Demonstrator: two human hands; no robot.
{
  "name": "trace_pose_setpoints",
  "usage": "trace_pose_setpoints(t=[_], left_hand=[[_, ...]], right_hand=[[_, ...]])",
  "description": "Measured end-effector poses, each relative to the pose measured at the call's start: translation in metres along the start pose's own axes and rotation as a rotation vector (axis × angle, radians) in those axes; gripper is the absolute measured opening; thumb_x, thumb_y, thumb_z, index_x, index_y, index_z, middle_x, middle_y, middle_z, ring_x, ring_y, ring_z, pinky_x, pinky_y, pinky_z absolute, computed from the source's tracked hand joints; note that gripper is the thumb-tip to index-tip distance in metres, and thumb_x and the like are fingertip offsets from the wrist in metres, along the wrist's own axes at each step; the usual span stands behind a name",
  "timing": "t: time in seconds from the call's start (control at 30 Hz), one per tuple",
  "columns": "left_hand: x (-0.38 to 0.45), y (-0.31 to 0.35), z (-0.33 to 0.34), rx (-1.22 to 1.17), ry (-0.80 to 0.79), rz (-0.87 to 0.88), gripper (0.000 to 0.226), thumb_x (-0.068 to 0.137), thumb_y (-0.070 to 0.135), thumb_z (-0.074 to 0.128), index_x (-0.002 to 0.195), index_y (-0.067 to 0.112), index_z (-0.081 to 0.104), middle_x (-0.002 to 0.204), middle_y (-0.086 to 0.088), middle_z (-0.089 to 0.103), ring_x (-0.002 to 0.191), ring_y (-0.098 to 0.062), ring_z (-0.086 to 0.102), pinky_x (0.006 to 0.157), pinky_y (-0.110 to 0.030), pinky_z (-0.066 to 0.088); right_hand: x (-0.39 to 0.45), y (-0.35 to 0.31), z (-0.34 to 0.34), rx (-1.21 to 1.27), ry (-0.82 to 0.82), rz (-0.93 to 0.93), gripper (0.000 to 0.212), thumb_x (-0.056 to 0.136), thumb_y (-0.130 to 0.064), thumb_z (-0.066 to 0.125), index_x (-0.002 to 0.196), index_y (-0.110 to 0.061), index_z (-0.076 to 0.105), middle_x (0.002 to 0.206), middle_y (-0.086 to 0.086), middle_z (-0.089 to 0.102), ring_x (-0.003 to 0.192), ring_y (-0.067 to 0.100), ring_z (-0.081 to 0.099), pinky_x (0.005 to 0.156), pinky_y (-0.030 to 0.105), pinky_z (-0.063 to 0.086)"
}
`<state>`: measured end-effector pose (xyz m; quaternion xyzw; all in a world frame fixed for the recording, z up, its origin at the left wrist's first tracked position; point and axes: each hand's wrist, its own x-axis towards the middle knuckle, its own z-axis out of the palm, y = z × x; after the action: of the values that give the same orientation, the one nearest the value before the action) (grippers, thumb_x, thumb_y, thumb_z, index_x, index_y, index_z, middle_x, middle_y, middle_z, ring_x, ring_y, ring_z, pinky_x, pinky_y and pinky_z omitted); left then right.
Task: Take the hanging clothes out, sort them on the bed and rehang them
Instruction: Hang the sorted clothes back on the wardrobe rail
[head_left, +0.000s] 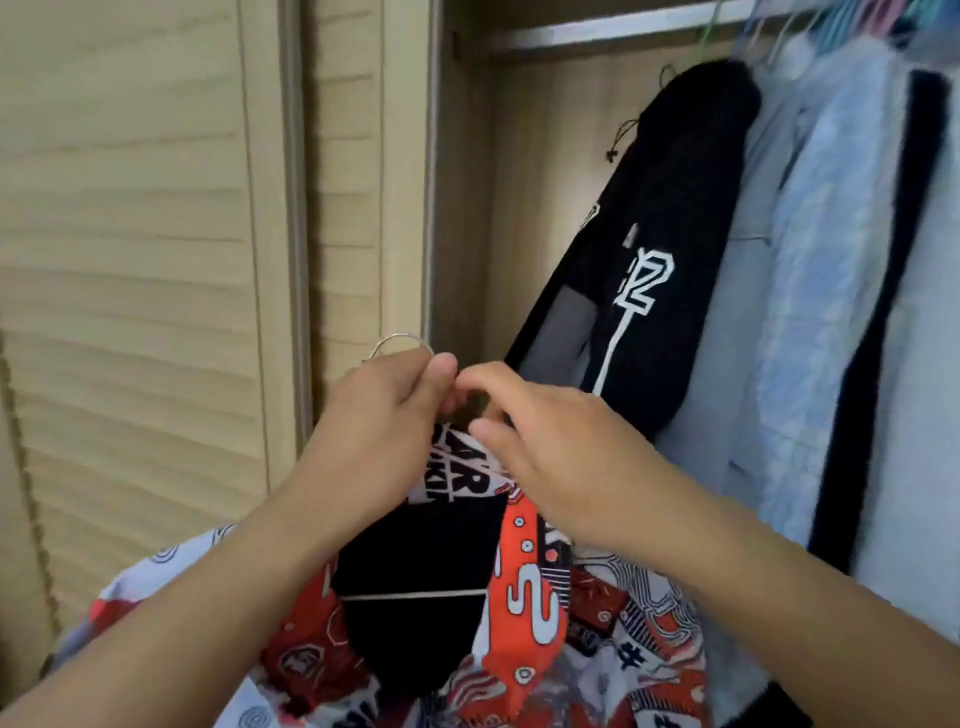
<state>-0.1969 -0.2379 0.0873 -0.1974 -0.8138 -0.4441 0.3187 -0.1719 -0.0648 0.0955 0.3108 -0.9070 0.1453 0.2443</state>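
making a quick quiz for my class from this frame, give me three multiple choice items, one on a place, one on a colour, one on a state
1. Where does the black garment with white lettering hang?
A. on the wardrobe rail, left of the pale blue clothes
B. on the louvred door
C. over a chair

2. Which colours mark the patterned shirt under the hands?
A. green and yellow
B. red-orange, white and black
C. plain grey

3. What is the left hand doing?
A. hanging open at the side
B. gripping the thin metal hanger hook
C. pushing the door

Answers
1. A: it hangs inside the wardrobe beside the pale blue clothes.
2. B: those colours cover the print.
3. B: its fingers curl round the hook's base, with the right hand pinching close by.
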Motion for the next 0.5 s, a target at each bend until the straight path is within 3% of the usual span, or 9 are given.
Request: trace_pose_setpoints(t=[0.07,0.13,0.23,0.3,0.33,0.4,0.43,0.47,0.5], left_hand=[[0.003,0.016,0.006,-0.054,-0.002,-0.003,0.044,0.104,0.040,0.044,0.070,0.017,0.060,0.077,0.013,0.070,0.070,0.001,0.061,0.066,-0.017,0.044],[0.003,0.030,0.011,-0.049,-0.016,0.039,0.044,0.103,0.043,0.043,0.069,0.020,0.059,0.086,0.011,0.073,0.068,-0.003,0.060,0.067,-0.029,0.046],[0.009,0.052,0.023,-0.074,-0.054,0.124,0.041,0.104,0.037,0.045,0.069,0.022,0.061,0.079,0.005,0.073,0.066,-0.005,0.062,0.064,-0.021,0.046],[0.023,0.063,0.036,-0.057,-0.096,0.159,0.042,0.105,0.035,0.046,0.070,0.020,0.063,0.067,0.003,0.070,0.059,-0.003,0.063,0.057,-0.014,0.041],[0.032,0.067,0.042,-0.057,-0.103,0.162,0.042,0.105,0.036,0.046,0.071,0.019,0.064,0.064,0.002,0.069,0.054,-0.004,0.062,0.055,-0.014,0.040],[0.053,0.080,0.049,-0.110,-0.111,0.155,0.044,0.106,0.036,0.046,0.072,0.015,0.064,0.059,-0.002,0.068,0.050,-0.009,0.063,0.052,-0.015,0.040],[0.065,0.089,0.051,-0.151,-0.114,0.157,0.044,0.106,0.035,0.045,0.074,0.012,0.063,0.056,-0.002,0.066,0.047,-0.009,0.062,0.050,-0.015,0.041],[0.080,0.102,0.052,-0.194,-0.111,0.172,0.044,0.107,0.033,0.045,0.075,0.008,0.062,0.052,0.001,0.063,0.042,-0.008,0.059,0.047,-0.015,0.041],[0.095,0.118,0.052,-0.238,-0.101,0.191,0.043,0.107,0.032,0.044,0.076,0.006,0.060,0.049,0.004,0.059,0.039,-0.005,0.055,0.043,-0.014,0.040]], right_hand=[[-0.007,0.017,-0.017,0.035,-0.021,0.022,0.029,0.105,-0.026,0.040,0.128,-0.042,0.049,0.064,-0.011,0.052,0.059,0.006,0.052,0.058,0.033,0.045],[-0.009,0.030,-0.036,0.198,-0.129,0.151,0.031,0.103,-0.018,0.044,0.117,-0.043,0.056,0.054,-0.007,0.051,0.045,0.005,0.044,0.047,0.028,0.035],[-0.014,0.048,-0.051,0.056,-0.272,0.266,0.027,0.094,-0.010,0.051,0.093,-0.034,0.064,0.067,-0.012,0.055,0.053,-0.002,0.052,0.047,0.015,0.032],[-0.020,0.053,-0.069,0.006,-0.243,0.295,0.026,0.094,-0.011,0.051,0.085,-0.030,0.066,0.073,-0.012,0.058,0.065,0.000,0.054,0.054,0.014,0.035],[-0.023,0.054,-0.082,0.032,-0.213,0.291,0.024,0.098,-0.016,0.052,0.088,-0.031,0.068,0.074,-0.012,0.061,0.065,0.002,0.055,0.057,0.015,0.038],[-0.036,0.052,-0.113,0.221,-0.200,0.325,0.016,0.100,-0.043,0.051,0.111,-0.044,0.064,0.075,-0.019,0.064,0.058,0.002,0.055,0.058,0.020,0.044],[-0.046,0.048,-0.128,0.265,-0.252,0.347,0.029,0.094,-0.059,0.048,0.121,-0.054,0.055,0.076,-0.026,0.065,0.059,0.002,0.059,0.060,0.020,0.048],[-0.052,0.045,-0.142,0.257,-0.289,0.352,0.040,0.087,-0.070,0.046,0.126,-0.061,0.047,0.084,-0.030,0.068,0.071,0.005,0.068,0.071,0.023,0.054],[-0.054,0.045,-0.156,0.248,-0.287,0.338,0.047,0.084,-0.075,0.048,0.129,-0.063,0.044,0.099,-0.024,0.072,0.091,0.016,0.072,0.085,0.034,0.058]])
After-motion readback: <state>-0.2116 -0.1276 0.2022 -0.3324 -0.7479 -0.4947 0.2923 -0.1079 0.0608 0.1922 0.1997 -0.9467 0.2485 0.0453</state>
